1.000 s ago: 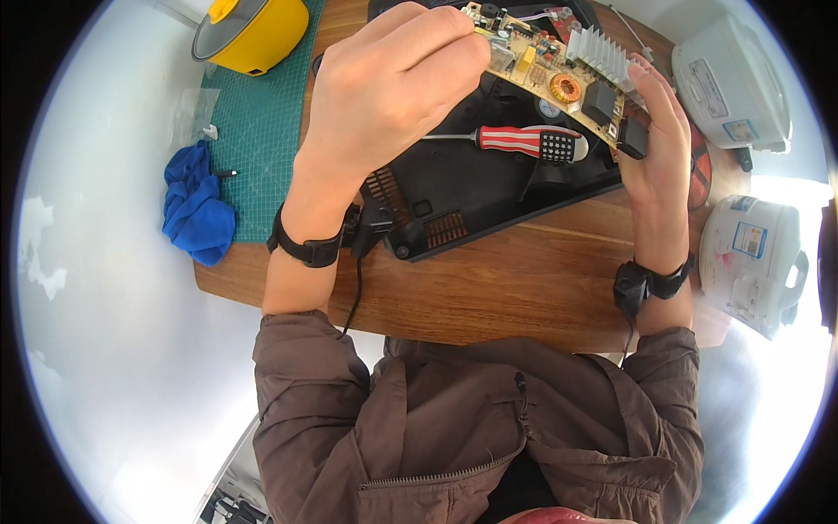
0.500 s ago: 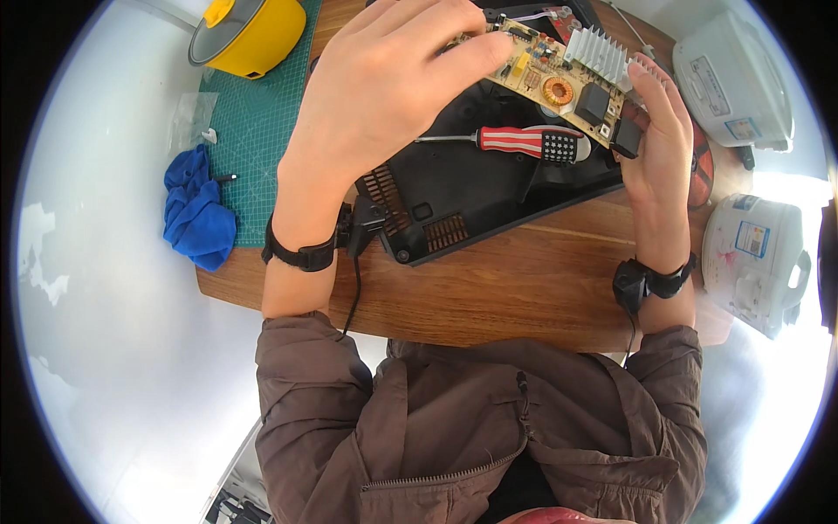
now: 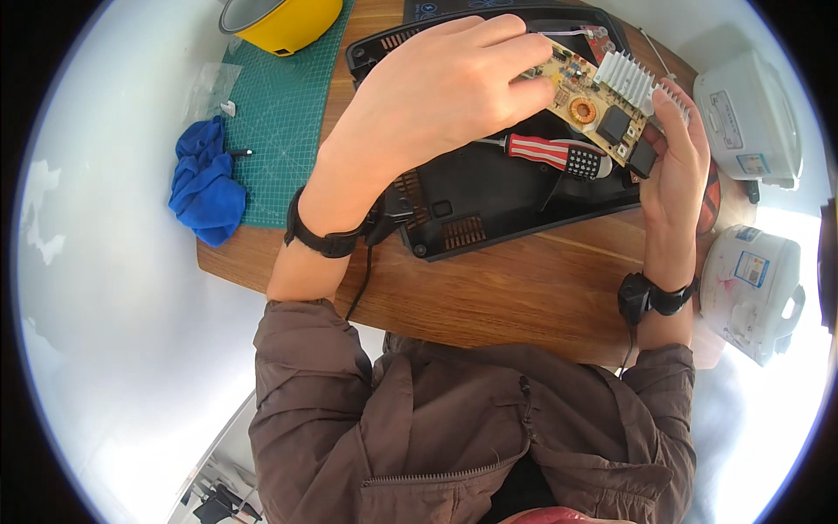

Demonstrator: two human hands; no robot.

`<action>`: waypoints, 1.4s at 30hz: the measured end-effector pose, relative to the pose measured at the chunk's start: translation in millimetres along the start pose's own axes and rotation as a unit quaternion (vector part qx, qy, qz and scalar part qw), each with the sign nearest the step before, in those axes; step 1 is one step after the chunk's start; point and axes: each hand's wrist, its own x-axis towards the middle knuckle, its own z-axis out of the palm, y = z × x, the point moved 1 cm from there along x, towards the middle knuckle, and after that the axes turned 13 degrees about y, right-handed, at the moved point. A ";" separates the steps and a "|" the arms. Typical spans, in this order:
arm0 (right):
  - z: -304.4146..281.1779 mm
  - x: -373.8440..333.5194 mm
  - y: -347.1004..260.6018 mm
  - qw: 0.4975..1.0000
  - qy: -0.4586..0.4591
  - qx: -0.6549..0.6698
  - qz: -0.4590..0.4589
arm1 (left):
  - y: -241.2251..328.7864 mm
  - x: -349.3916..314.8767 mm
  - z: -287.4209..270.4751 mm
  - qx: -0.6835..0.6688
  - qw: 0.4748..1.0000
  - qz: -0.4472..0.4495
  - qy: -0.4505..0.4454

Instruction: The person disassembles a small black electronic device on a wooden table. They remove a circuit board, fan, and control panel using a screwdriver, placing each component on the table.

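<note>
While the circuit board (image 3: pixel 567 100) is held above the black housing (image 3: pixel 524 205), its long axis runs aslant, from an upper-left end at the left hand (image 3: pixel 458 87) to a lower-right end at the right hand (image 3: pixel 676 166). Component side faces the viewer, copper coil (image 3: pixel 582 111) about mid-length; finned heat sink (image 3: pixel 624 79) along the far long edge. Right hand: partly closed, thumb laid against the heat sink, remaining fingers mostly hidden behind the board; judged to be bearing it at that end. Left hand: back uppermost, fingers bent, thumb and index a little apart with the board's left end running in between them; the tips are covered, so whether it grips or only touches cannot be told. Neither hand is clearly nearer, one being at each end; the board lies to the right of the left hand and to the left of the right hand. Just below the board in view, a screwdriver (image 3: pixel 550 153) with striped handle rests in the housing, shaft passing under the left hand. Edges: housing's near rim slants up toward the right, wood of the surface (image 3: pixel 515 288) showing between it and the person. Room to the right looks tight, two white appliances (image 3: pixel 755 113) (image 3: pixel 746 284) standing beyond the right hand; leftward, the green mat (image 3: pixel 284 122) offers more width
</note>
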 end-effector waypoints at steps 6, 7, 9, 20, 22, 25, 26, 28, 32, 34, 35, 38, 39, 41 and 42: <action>-1.7 2.2 1.3 1.000 -0.015 -0.005 -0.014 | -1.5 -3.1 7.3 0.011 1.000 0.019 0.000; -1.9 2.7 1.7 1.000 -0.016 -0.004 -0.016 | -2.3 -4.2 7.6 0.013 1.000 0.021 0.003; -1.3 3.7 1.5 1.000 -0.015 -0.007 -0.023 | -2.7 -4.8 6.4 0.017 1.000 0.015 0.003; 2.9 -3.5 -7.4 0.997 0.002 -0.027 -0.067 | -9.9 -12.8 12.2 -0.076 0.996 -0.053 -0.005; 3.1 -2.0 -6.1 0.997 0.000 -0.027 -0.068 | -9.2 -11.1 13.8 -0.061 0.997 -0.046 -0.007; 6.9 -5.0 -6.8 0.998 0.007 -0.021 -0.053 | -2.9 2.3 7.8 -0.061 0.996 -0.060 0.003; 7.5 -5.8 -6.9 0.999 0.011 -0.018 -0.046 | -2.4 3.8 7.9 -0.060 0.996 -0.059 0.005; 6.1 -4.3 -3.5 0.999 0.012 -0.009 -0.030 | -4.1 3.1 8.4 -0.053 0.997 -0.049 0.005; 3.0 -0.5 2.0 1.000 0.003 0.023 0.008 | -3.7 7.0 3.0 -0.041 0.998 -0.033 0.020; 2.2 1.3 5.2 1.000 -0.001 0.027 0.016 | -2.1 7.7 2.6 -0.037 0.998 -0.044 0.023; 1.9 1.6 6.0 0.999 -0.003 0.029 0.020 | -2.2 6.4 3.9 -0.034 0.998 -0.043 0.029; 3.9 -0.6 5.8 1.000 0.000 0.023 0.021 | -5.5 -0.5 10.5 -0.023 0.998 -0.027 0.049; 5.4 -1.5 5.8 0.999 0.001 0.027 0.025 | -6.8 -2.1 11.0 -0.020 0.998 -0.021 0.054; 6.8 -2.6 6.1 0.999 0.005 0.035 0.033 | -6.9 -0.7 10.9 -0.021 0.998 -0.023 0.056; 6.2 -2.3 6.7 0.999 0.006 0.036 0.031 | -6.0 1.1 10.8 -0.024 0.998 -0.025 0.061</action>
